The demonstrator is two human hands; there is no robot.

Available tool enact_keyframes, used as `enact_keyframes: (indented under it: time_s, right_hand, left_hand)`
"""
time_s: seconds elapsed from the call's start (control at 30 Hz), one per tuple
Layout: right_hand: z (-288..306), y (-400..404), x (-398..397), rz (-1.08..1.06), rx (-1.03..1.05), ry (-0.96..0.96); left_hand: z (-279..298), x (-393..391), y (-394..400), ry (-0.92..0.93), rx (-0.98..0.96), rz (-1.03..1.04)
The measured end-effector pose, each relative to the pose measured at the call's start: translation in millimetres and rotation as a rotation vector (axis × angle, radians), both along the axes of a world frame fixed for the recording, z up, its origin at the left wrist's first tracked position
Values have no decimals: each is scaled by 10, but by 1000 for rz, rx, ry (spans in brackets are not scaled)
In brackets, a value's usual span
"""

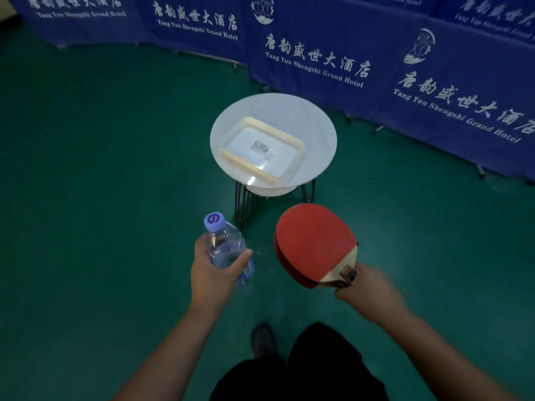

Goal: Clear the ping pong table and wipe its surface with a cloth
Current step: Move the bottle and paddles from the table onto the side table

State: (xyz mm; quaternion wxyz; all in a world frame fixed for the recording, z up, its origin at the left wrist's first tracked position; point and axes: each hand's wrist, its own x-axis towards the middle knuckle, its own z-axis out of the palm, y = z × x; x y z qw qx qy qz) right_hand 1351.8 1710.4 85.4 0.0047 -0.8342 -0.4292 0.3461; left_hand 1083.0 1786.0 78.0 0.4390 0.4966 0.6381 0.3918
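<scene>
Both hands are full, held out over the green floor point(86, 198). On the left, the left hand point(212, 273) wraps round a clear water bottle point(228, 250) at mid-body, purple cap point(214, 222) pointing away; the thin plastic looks light, smooth and likely to dent under a hard squeeze. On the right, the right hand point(367, 287) grips the handles of what look like two stacked red paddles point(314, 244), stiff and light, best held by the handles. Farther off stands a small round white surface point(318, 131) bearing a cream tray point(298, 144), a likely drop-off. Blue banners point(318, 53) line the far side.
</scene>
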Motion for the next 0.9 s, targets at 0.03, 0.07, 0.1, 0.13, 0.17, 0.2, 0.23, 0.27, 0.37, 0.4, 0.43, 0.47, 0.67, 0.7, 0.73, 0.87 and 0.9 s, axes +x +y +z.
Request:
enact_keyframes:
  time_s: [0.03,0.07,0.1,0.13,0.17,0.2,0.23,0.27,0.37,0.4,0.43,0.47,0.67,0.7,0.73,0.87,0.9]
  right_hand:
    - [6,207,38,2,3,-13]
    - [6,417,76,5,4,-23]
    - [-6,630,119,8,2,-33]
    - [-22,846,166,8,2,-38]
    - [-47,1068,216,7,4,-35]
    - [-82,1288,271,4,4,-28]
    - [-120,1508,328,3,3,-21]
    - [-157,1727,386,3,3,-14]
    - [-278,2381,578,-4,9,17]
    - [-306,2601,639,-10,5,31]
    - [-336,2821,697,-16,-1,39]
    - [-361,3040,761,-25,-8,46]
    - [-537,4261,1168,-66,-25,54]
    - [-589,4452,1240,-83,-28,52]
    - [-652,4643,1315,-100,-33,48]
    - [-981,5426,1601,-160,-38,42]
    - [-1086,5606,1655,-174,-34,41]
  left_hand:
    - [22,37,242,2,7,-2]
    - [34,81,477,2,13,-4]
    - [43,136,706,-2,18,-7]
    - [41,195,929,-6,21,-11]
    - [31,259,1148,-9,24,-15]
    - [12,323,1365,-11,26,-19]
    - [-6,385,1585,-14,28,-23]
    - [-19,453,1801,-19,29,-28]
    - [-35,675,2448,-34,45,-40]
    - [-41,747,2671,-32,53,-39]
    - [-45,816,2901,-27,62,-40]
    - [-67,886,3142,-22,67,-42]
    - [-285,1287,4494,-18,9,-89]
    - [-318,1365,4723,-23,4,-98]
    - [-362,1443,4959,-25,3,-113]
    - [-631,1796,5914,-20,4,-214]
    - [-726,1891,6133,-12,1,-238]
